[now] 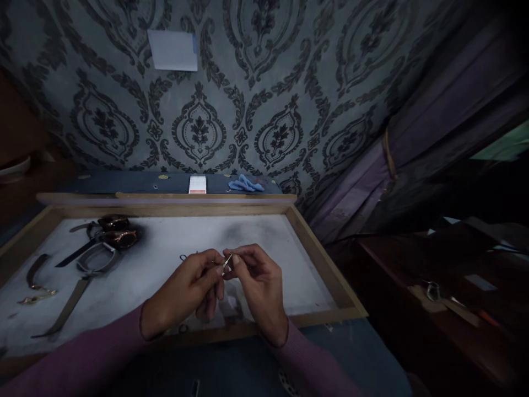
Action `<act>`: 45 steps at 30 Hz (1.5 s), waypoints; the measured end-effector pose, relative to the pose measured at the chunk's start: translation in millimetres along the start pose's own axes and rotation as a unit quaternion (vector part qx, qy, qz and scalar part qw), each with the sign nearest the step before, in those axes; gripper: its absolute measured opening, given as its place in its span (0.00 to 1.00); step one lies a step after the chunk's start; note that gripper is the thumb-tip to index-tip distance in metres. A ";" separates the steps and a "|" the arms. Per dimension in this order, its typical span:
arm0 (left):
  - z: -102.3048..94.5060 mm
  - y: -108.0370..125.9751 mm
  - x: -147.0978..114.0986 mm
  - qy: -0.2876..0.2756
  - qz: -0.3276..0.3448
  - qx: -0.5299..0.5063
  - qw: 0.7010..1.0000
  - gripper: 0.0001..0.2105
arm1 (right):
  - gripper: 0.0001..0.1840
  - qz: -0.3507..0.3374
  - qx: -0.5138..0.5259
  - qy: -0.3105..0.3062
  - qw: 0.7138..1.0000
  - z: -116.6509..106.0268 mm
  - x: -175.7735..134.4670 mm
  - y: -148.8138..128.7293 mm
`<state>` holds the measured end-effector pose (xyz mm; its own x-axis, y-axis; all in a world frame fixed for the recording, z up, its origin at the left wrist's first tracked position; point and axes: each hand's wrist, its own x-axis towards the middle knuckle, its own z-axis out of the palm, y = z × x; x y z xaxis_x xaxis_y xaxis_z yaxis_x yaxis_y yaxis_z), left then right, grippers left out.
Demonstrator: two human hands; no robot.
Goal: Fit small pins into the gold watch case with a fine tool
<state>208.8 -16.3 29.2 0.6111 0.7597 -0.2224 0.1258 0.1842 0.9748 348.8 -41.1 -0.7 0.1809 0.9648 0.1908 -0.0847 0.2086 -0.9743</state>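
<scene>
My left hand (182,289) and my right hand (262,286) meet over a shallow wooden-framed tray (320,256) with a whitish bottom. Between their fingertips is a thin, shiny metal piece (227,260), too small to name. Thumb and fingers of each hand are pinched on it, one hand at each end. Just beyond the left fingers lies a small dark ring (183,257). Under the hands, the tray's near part is mostly hidden, and some pale shapes there cannot be made out.
Left in the tray lie two dark, round-cased, watch-like pieces (124,238), a grey strap (70,309) and a gold-ended piece (37,298). Behind the tray are a small white card (197,184) and a blue cloth (246,183). A darker table (397,259) stands at right.
</scene>
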 end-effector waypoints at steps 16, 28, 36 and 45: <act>-0.7 2.0 -0.5 -0.005 -0.008 0.001 1.000 0.14 | 0.03 0.003 0.014 0.000 1.000 -0.1 0.2 0.8; -7.1 8.1 -3.5 0.002 -0.011 0.051 0.999 0.14 | 0.06 0.019 0.025 0.008 0.999 0.8 0.5 0.0; -3.1 9.7 -0.4 0.014 -0.019 0.027 0.999 0.13 | 0.06 0.020 0.018 0.007 1.000 0.7 -0.4 -1.0; -2.9 10.3 0.2 0.019 -0.030 0.003 0.999 0.15 | 0.05 0.012 0.005 -0.001 1.000 0.4 -1.1 1.2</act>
<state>207.9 -12.5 39.1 0.5727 0.7704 -0.2801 0.1652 0.2262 0.9600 348.1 -41.8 -2.1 0.1777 0.9698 0.1673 -0.0989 0.1868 -0.9774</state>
